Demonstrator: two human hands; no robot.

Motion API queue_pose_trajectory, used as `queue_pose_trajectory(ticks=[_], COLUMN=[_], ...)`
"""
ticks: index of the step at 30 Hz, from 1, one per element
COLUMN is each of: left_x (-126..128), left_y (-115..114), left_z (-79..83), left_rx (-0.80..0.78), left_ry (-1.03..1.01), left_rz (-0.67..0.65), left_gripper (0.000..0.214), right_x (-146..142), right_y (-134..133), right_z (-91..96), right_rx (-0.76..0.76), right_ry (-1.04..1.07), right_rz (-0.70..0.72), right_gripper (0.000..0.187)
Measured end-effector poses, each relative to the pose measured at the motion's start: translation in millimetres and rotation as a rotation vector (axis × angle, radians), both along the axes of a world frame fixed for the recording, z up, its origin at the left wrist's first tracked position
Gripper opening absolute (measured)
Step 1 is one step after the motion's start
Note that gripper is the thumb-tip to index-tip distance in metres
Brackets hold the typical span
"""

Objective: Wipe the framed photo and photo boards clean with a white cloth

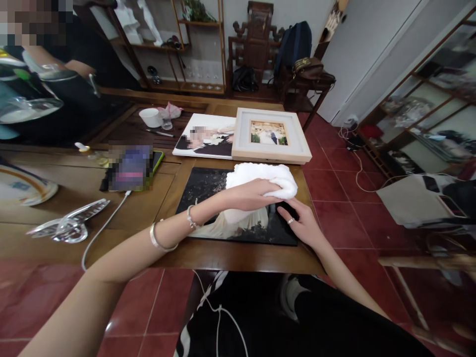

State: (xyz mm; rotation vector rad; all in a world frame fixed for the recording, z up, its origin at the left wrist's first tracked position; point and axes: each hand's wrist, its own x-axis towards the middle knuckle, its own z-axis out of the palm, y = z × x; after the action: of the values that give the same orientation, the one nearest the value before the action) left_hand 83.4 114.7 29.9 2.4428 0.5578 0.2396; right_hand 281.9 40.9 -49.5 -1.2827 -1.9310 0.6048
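Observation:
A dark glossy photo panel lies flat near the front edge of the wooden table. My left hand reaches across it, fingers closed on a white folded towel that rests on the panel's upper right part. My right hand lies flat with fingers spread on the panel's right lower corner, a ring on one finger. Two bracelets sit on my left wrist.
Behind the panel lie a frameless photo print and a light wooden picture frame. A phone with cable, a glass butterfly ornament, a white cup and a plate sit left. Another person stands at far left. Chairs and shelves surround.

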Motion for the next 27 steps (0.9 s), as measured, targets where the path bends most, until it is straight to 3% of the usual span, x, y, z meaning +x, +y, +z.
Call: queue_pose_trajectory(ticks=[4,11,16,20,22,25,27], left_x=[-19,-115,-151,-174,-191,-210,-212], left_y=[-10,-28,-67,-108,-120,-124,-121], left_z=[-14.8,-33.0,-34.6,-29.1,-30.6,-45.6,-62.0], left_rx=[0.019,0.172,0.282,0.157,0.036,-0.099,-0.098], left_ry=[-0.035,0.085,0.075,0.028,-0.003,-0.1,-0.258], left_rz=[0.033,0.32,0.411,0.324,0.348,0.651,1.024], left_gripper=[0.025,0.032,0.028,0.03,0.026,0.025,0.038], right_x=[0,-1,-3,-4,-7,-20,-36], right_y=[0,-1,-1,0,-2,-6,-11], right_z=[1.1,2.9,2.6,4.2,7.1,14.1,19.2], right_rx=[0.0,-0.016,0.005,0.016,0.016,0.07,0.122], right_ry=[0.002,0.034,0.025,-0.055,-0.173,-0.4,-0.557], right_rz=[0.015,0.021,0.015,-0.016,-0.055,-0.093,-0.023], right_gripper=[0.038,0.042,0.041,0.039,0.038,0.047,0.064])
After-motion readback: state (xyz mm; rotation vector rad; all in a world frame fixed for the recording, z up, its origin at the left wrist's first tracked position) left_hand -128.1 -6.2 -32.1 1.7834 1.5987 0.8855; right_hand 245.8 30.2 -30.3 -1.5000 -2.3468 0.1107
